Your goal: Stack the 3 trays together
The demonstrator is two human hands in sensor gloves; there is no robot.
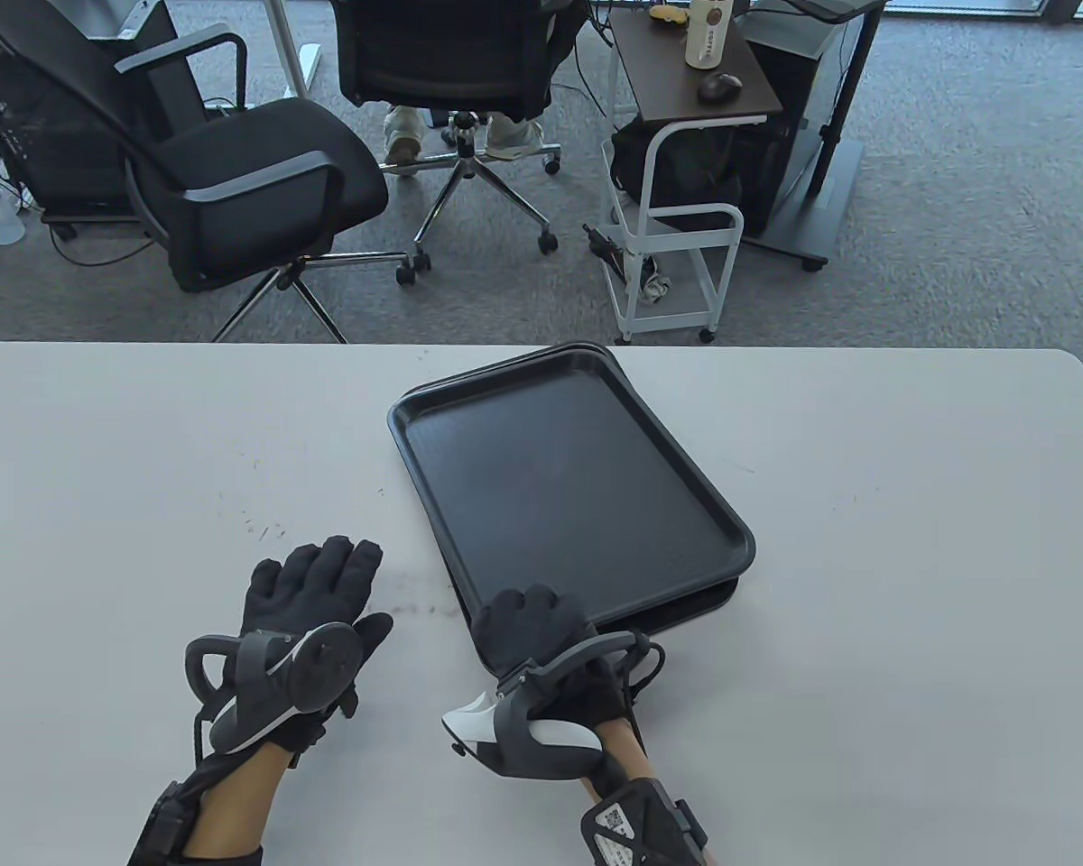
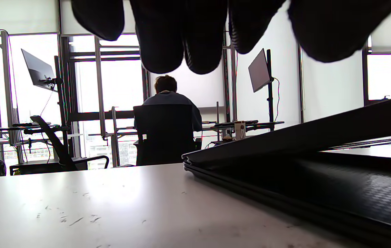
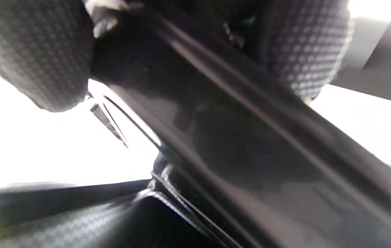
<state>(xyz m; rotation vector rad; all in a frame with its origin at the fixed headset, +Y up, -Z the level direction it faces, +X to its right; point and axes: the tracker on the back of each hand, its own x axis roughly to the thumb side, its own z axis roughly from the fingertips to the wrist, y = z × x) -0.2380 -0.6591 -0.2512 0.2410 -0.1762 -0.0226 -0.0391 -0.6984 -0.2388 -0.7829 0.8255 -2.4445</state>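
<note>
Black trays lie in a pile at the table's middle. The top tray (image 1: pixel 560 478) is tilted, its near end lifted off the lower trays (image 1: pixel 686 615). In the left wrist view the top tray (image 2: pixel 302 137) slopes up above the lower trays (image 2: pixel 319 193). My right hand (image 1: pixel 523 609) grips the top tray's near left corner; in the right wrist view its fingers (image 3: pixel 37 51) wrap the tray rim (image 3: pixel 250 137). My left hand (image 1: pixel 325 577) rests flat and open on the table, left of the trays, holding nothing. Its fingers (image 2: pixel 181 41) hang in at the top of the left wrist view.
The white table (image 1: pixel 866 541) has bare surface left and right of the trays. Beyond its far edge stand office chairs (image 1: pixel 253 189) and a small white cart (image 1: pixel 677 225). A person (image 2: pixel 168 113) sits at a desk in the background.
</note>
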